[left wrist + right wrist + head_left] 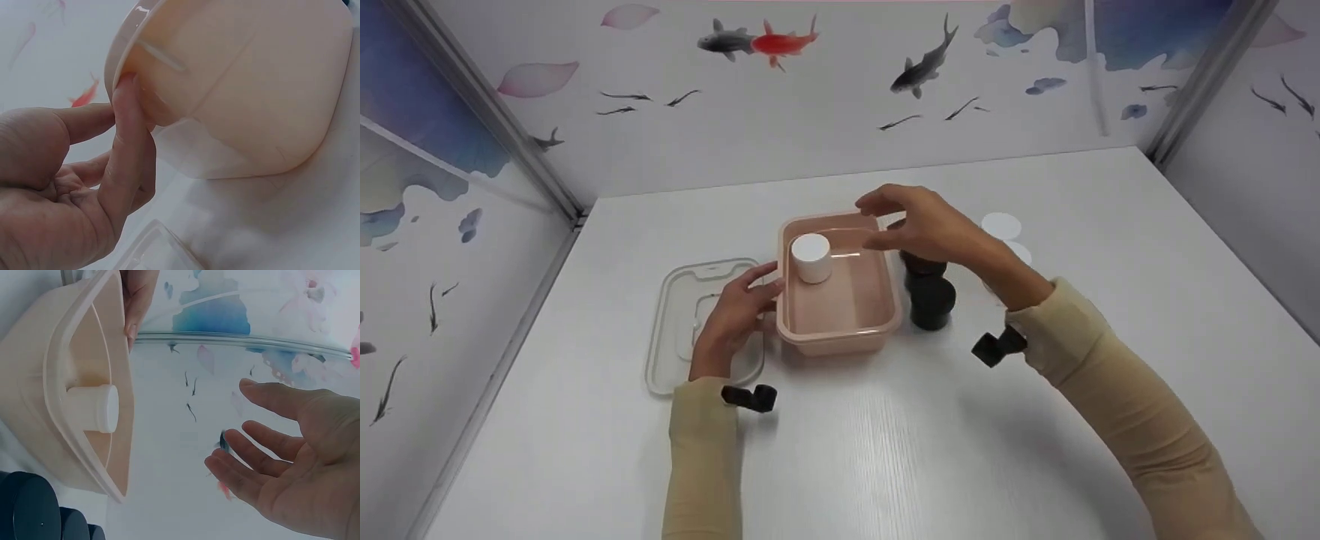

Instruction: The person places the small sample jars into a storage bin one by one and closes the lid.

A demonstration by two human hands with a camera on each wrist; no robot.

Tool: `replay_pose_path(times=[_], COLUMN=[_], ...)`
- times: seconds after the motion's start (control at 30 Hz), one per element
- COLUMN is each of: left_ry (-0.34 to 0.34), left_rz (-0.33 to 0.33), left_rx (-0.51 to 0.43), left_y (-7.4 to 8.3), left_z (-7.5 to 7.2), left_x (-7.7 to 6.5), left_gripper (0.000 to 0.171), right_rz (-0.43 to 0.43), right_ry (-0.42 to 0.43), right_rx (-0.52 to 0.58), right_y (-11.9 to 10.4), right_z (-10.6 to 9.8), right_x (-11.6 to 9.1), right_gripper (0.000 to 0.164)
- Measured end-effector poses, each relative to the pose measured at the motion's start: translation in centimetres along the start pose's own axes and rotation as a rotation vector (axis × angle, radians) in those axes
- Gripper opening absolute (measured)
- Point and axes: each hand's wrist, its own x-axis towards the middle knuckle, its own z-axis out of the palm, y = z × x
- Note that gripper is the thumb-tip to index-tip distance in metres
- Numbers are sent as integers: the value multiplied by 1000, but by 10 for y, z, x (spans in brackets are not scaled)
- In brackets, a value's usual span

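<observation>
A pink plastic food container (840, 330) stands on the table with a white lidded jar (811, 259) upright inside, near its left wall. My left hand (737, 311) pinches the container's left rim; in the left wrist view its fingers (126, 124) bend up under that rim. Above the container's back right corner hangs my right hand (926, 225), fingers apart and holding nothing. The right wrist view shows this hand (292, 461) spread loosely, away from the white jar (95, 408).
A translucent lid (667, 337) lies left of the container, partly beneath the left hand. Dark-lidded jars (932, 300) stand close along the container's right side. White round objects (1001, 225) lie farther right, partly hidden by the right forearm. Printed panels (825, 112) enclose the back and sides.
</observation>
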Motion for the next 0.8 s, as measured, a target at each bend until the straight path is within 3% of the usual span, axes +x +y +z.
replay_pose_path(times=[0.17,0.4,0.57,0.8], left_ry=[0,-8,-7,-9], left_rz=[-10,-19,-13,20], left_rx=[7,9,10,-7], left_y=[0,2,2,0], left_z=[-1,-1,0,0], left_x=[1,0,0,-1], left_gripper=[55,55,55,53], right_rz=[-2,-113,-114,-93], right_ry=[53,141,241,396], right_rx=[57,57,69,188], right_y=[9,31,51,83], right_z=[-12,-22,-28,-35], right_x=[-18,-41,-58,-72], right_gripper=[50,47,44,44])
